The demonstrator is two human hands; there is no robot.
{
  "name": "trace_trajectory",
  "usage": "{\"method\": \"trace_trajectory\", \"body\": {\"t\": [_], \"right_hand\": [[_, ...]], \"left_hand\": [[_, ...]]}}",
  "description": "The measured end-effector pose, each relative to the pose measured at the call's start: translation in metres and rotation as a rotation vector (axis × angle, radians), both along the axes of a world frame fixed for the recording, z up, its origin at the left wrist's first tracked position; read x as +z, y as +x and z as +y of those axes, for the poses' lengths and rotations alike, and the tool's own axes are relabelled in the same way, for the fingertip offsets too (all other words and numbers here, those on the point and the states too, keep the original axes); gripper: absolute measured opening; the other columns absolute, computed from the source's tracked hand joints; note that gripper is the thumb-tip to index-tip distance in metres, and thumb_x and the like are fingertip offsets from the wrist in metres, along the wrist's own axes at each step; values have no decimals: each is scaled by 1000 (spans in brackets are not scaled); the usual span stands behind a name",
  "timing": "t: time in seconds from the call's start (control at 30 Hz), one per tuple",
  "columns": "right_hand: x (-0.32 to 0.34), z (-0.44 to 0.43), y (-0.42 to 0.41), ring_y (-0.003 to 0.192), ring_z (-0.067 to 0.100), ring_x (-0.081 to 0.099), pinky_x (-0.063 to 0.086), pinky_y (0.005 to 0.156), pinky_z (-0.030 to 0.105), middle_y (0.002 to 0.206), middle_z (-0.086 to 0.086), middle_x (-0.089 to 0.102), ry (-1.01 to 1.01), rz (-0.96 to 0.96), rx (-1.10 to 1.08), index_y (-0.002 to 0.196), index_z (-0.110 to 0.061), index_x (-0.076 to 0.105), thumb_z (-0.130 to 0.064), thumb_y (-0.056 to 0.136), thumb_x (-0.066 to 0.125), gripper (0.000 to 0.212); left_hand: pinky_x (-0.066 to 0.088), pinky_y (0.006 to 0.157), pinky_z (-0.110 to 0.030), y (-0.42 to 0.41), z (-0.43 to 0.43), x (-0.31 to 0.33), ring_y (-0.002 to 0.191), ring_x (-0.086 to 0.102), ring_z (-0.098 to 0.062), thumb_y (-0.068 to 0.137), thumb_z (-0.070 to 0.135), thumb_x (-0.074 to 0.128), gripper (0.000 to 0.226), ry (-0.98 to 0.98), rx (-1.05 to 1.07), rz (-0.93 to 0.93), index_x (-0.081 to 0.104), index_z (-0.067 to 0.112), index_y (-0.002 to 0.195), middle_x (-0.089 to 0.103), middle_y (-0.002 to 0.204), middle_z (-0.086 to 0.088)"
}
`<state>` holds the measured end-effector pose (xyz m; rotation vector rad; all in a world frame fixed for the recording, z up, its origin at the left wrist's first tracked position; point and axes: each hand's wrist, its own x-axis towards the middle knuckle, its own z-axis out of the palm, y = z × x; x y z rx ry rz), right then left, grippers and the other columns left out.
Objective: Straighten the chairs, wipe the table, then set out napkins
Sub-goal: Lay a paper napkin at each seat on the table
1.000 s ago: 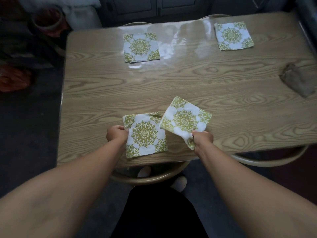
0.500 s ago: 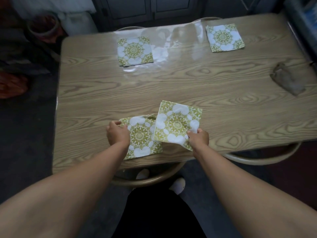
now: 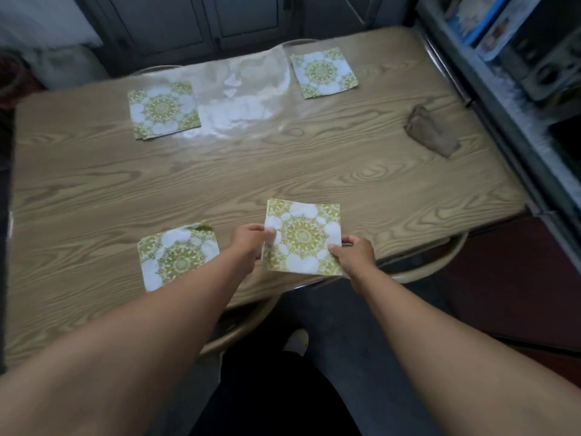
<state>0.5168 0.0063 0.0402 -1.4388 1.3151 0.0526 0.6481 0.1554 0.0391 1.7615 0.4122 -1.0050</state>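
At the bench's [image 3: 283, 171] six-o'clock edge, both hands grip one green-and-white napkin [image 3: 303, 237]: left hand [image 3: 250, 243] pinching its nine-o'clock edge, right hand [image 3: 355, 254] its four-o'clock corner, fingers closed on paper. Second napkin [image 3: 177, 254] lies flat at seven o'clock. Two others at eleven [image 3: 163, 110] and one o'clock [image 3: 323, 72]. Brown cloth [image 3: 430, 132] at two o'clock.

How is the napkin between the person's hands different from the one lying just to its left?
The right near napkin is pinched at both side edges by the left hand and right hand; the left near napkin lies free, touched by neither. The held one sits square to the near table edge; the free one is turned slightly, with its far corner folded up. Both share the same green-and-white pattern.
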Motion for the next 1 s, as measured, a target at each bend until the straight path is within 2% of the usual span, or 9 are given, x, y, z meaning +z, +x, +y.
{"method": "trace_trajectory", "body": {"t": [0.1,0.17,0.33,0.47,0.57,0.63,0.83,0.93,1.0], "right_hand": [[1,-27,-15,96,30,69,55,90,47,102,13,72,6,8,-61,95,-10,65,-7,84,69,12],[2,-43,-20,95,29,69,55,89,47,101,12,72,-9,18,-80,85,-16,63,-8,84,69,10],[0,-84,-19,92,26,69,56,89,42,98,11,73,-55,28,-113,82,-16,65,-11,83,70,7],[-2,-123,-8,91,24,68,56,86,35,97,8,73,-93,69,-111,85,-17,67,-13,81,73,8],[1,-152,2,88,22,68,51,74,26,98,8,73,-111,117,-70,86,-18,68,-13,81,72,8],[4,-170,7,90,22,67,49,74,25,99,7,72,-137,159,-15,92,-17,70,-14,81,71,12],[2,-218,8,79,17,65,51,70,26,96,3,71,-192,241,76,85,-21,66,-15,78,71,11],[-4,-240,2,88,22,68,57,82,36,96,3,71,-182,264,78,81,-22,66,-16,79,71,9],[-6,-252,-1,90,21,67,55,84,34,97,3,72,-182,266,106,78,-22,65,-16,81,71,8]], "left_hand": [[49,43,-21,-10,-26,3,66,64,-19,88,6,67,18,-13,-21,-12,65,0,105,68,94,-12],[46,40,-19,-15,-44,6,64,62,-17,87,5,68,16,-6,-23,-12,65,3,102,67,95,-12],[47,51,-24,-15,-85,4,71,62,-20,85,4,70,26,30,-6,-41,63,1,110,66,100,-13],[51,59,-28,-11,-121,-1,77,63,-21,85,4,70,14,90,-13,-70,62,6,96,66,99,-12],[58,81,-38,-6,-147,-7,92,68,-28,83,-3,68,16,126,9,-59,61,11,78,69,102,-15],[57,88,-41,-5,-162,-10,94,69,-30,82,-4,69,21,150,12,-57,61,14,75,71,102,-16],[57,89,-43,-11,-203,-15,92,70,-31,78,-1,75,19,203,21,-56,63,14,74,71,101,-17],[57,88,-43,-18,-223,-16,91,69,-30,77,1,76,18,236,45,-63,63,13,73,71,100,-16],[58,87,-42,-23,-233,-16,91,69,-29,77,4,77,16,261,65,-69,64,13,74,72,99,-14]]}}
